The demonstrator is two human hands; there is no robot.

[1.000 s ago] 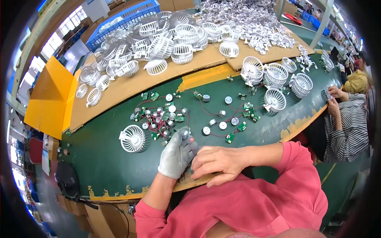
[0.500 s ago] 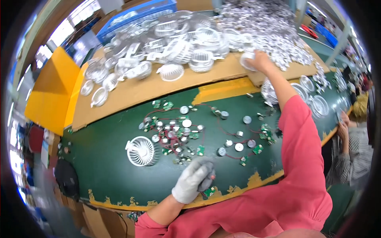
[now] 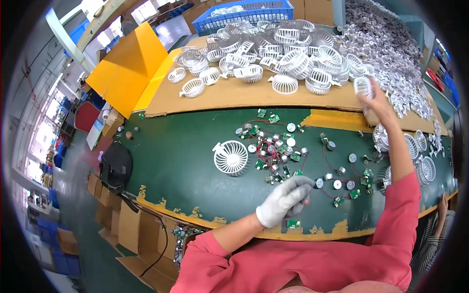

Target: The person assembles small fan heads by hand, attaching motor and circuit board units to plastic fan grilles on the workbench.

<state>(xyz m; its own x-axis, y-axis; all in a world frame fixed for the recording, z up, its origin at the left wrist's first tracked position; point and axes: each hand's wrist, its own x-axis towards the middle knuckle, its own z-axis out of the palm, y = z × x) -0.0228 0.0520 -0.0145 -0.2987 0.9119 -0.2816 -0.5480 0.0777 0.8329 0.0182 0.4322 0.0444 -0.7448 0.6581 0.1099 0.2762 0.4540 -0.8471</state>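
My right hand [image 3: 378, 103], bare, reaches out over the cardboard's right part. Its fingers and thumb pinch a white slatted round plastic cover [image 3: 363, 86], tilted on edge. My left hand [image 3: 287, 199] wears a white and grey glove and hovers near the table's front edge. Its fingers are curled together; what they hold, if anything, is hidden. Just below it lies a small green circuit board [image 3: 293, 223]. Beyond it are small motors wired to boards [image 3: 273, 149] in a tangled heap. One more slatted cover [image 3: 231, 157] rests on the green table, left of the heap.
Many slatted covers [image 3: 285, 84] are piled on the cardboard sheet [image 3: 195, 103], before a blue crate [image 3: 244, 18]. A big heap of small white parts [image 3: 391, 63] spreads at the far right. Several clear covers [image 3: 426, 169] lie at right. Another person's arm [image 3: 442, 215] shows at the right edge.
The view has swung left, so the scene sits further right. My right hand has lifted the cover off the cardboard and drawn it slightly nearer. My left hand stays near the front edge.
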